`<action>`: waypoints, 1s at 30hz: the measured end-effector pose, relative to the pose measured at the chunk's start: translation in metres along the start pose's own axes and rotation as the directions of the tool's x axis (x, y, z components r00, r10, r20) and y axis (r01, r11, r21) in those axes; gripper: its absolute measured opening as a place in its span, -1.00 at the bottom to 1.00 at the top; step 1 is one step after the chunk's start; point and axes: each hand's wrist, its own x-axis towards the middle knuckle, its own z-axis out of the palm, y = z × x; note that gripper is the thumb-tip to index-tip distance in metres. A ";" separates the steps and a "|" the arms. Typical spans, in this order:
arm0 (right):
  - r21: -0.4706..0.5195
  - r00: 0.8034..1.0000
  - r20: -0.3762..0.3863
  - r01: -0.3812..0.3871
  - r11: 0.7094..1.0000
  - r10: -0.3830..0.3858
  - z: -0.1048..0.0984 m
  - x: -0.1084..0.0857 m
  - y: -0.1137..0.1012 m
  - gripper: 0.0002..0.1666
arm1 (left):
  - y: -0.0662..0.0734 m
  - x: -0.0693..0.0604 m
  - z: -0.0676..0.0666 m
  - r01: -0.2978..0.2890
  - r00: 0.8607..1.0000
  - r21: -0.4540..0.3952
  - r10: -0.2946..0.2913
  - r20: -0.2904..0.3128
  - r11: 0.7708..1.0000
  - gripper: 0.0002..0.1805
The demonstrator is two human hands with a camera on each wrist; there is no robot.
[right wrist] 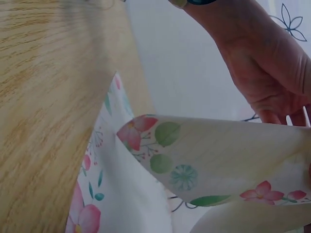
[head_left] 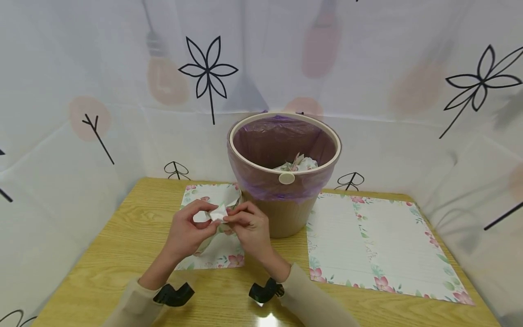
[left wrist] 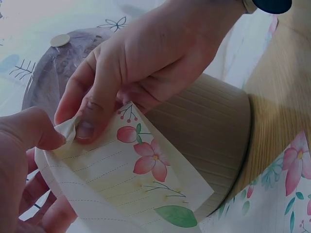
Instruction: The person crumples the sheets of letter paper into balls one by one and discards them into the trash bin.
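Note:
A floral-bordered sheet of lined paper point(left wrist: 112, 170) is held between both hands, its upper edge folded and crumpled at the fingertips. My left hand point(head_left: 189, 229) pinches that edge from the left, thumb and fingers on the paper. From the other side my right hand point(head_left: 251, 227) pinches it close by, the fingertips of the two hands nearly meeting. The sheet's loose part hangs below and curves in the right wrist view, where the left hand point(right wrist: 272, 63) also shows. More floral paper point(head_left: 212, 261) lies flat on the table beneath the hands.
Just behind the right hand stands a beige bin point(head_left: 282, 213) lined with a purple-tinted bag point(head_left: 261, 181), crumpled floral paper point(head_left: 300, 162) inside. Flat floral sheets point(head_left: 392, 240) lie right of it on the wooden table point(head_left: 122, 254). A patterned cloth point(head_left: 122, 68) hangs behind.

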 end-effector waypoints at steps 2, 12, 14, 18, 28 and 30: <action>0.035 0.999 0.027 -0.024 0.999 0.023 -0.001 0.000 -0.001 -0.85 | 0.000 0.000 -0.001 -0.019 1.000 -0.006 0.019 -0.010 1.000 -0.63; -0.014 0.943 0.096 -0.318 0.948 0.318 -0.007 -0.003 0.015 -0.66 | 0.029 0.006 -0.009 -0.065 0.991 0.184 0.085 -0.105 0.981 -0.64; -0.043 0.919 0.125 -0.371 0.928 0.373 -0.007 -0.004 0.019 -0.50 | 0.035 0.007 -0.009 -0.087 0.989 0.185 0.108 -0.104 0.979 -0.65; 0.008 0.863 0.192 -0.478 0.879 0.467 -0.005 -0.003 0.019 -0.25 | 0.035 0.007 -0.009 -0.145 0.984 0.168 0.159 -0.075 0.975 -0.66; 0.144 0.851 0.247 -0.504 0.852 0.462 -0.006 -0.001 0.017 -0.25 | 0.016 0.005 -0.009 -0.199 0.978 -0.012 0.199 0.059 0.980 -0.62; 0.130 0.859 0.253 -0.485 0.865 0.444 -0.007 -0.002 0.017 -0.30 | 0.007 0.003 -0.010 -0.186 0.977 -0.047 0.190 0.100 0.981 -0.61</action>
